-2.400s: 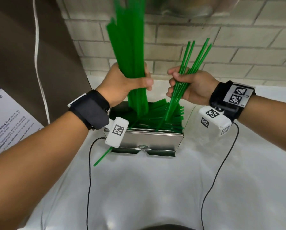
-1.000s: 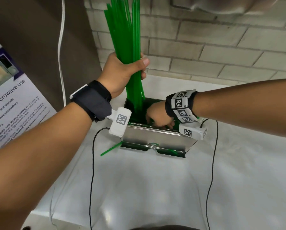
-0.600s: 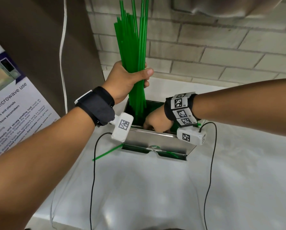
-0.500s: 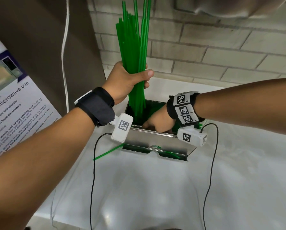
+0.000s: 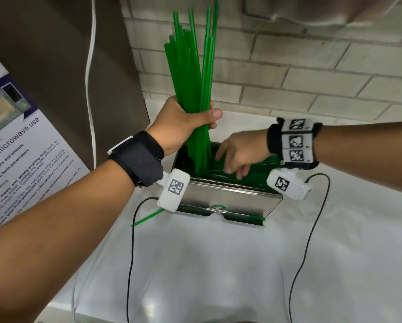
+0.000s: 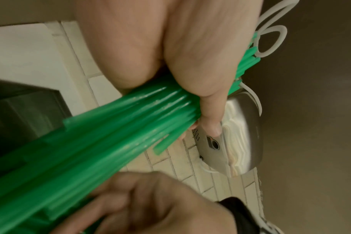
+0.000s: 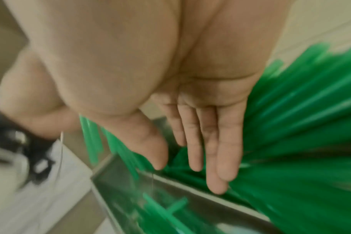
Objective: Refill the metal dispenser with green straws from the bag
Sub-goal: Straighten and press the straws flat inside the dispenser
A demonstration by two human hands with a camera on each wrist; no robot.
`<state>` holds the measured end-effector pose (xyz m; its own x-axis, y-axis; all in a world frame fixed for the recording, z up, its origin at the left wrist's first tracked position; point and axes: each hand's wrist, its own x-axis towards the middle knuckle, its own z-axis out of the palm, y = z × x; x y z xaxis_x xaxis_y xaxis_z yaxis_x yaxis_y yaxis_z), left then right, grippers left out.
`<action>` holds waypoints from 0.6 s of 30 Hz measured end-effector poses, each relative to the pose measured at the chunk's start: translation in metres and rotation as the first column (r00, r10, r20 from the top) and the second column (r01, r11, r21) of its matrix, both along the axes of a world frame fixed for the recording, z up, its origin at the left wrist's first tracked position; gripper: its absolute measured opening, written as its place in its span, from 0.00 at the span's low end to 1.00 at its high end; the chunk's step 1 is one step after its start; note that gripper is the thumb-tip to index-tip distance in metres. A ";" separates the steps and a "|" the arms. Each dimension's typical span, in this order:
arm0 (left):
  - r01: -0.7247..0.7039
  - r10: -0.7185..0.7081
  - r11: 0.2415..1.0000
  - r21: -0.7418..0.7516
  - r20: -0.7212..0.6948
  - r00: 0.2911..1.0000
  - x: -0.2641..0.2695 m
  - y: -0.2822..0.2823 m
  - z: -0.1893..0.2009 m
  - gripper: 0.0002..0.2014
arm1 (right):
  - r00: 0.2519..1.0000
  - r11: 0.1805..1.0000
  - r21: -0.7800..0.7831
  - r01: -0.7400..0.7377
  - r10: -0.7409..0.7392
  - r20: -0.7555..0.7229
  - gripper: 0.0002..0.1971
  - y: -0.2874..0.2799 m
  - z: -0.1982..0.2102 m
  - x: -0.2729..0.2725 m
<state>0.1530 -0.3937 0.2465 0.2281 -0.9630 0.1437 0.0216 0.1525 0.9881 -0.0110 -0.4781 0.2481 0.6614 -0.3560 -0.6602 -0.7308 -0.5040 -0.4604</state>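
A wall of pale bricks (image 5: 312,73) stands at the back. A shiny white counter (image 5: 218,264) sits below it. On the left is a dark brown panel (image 5: 44,43) with a white cord (image 5: 88,89) hanging down and a paper sign (image 5: 16,159) about microwave use.

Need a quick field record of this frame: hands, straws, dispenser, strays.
left hand: grips the upright straw bundle, lower ends inside the dispenser
right hand: fingers straight, over the straws lying in the bin, holds nothing
metal dispenser: open top, on the white counter, straws lying flat inside
stray straw: on the counter at the dispenser's front left
bag: not in view
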 end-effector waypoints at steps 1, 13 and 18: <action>0.002 -0.002 1.000 -0.002 0.016 1.000 -0.004 0.000 -0.002 0.07 | 0.995 0.998 0.030 0.050 -0.052 0.087 0.33 -0.004 0.010 -0.006; 0.135 -0.127 0.990 0.031 -0.186 0.974 -0.037 0.005 0.003 0.08 | 0.888 0.968 -0.212 0.131 -0.020 0.459 0.24 0.012 0.015 -0.008; -0.028 0.026 1.000 0.002 -0.400 0.916 -0.010 0.019 0.000 0.45 | 0.943 0.981 -0.194 0.019 0.047 0.329 0.05 0.014 0.018 -0.019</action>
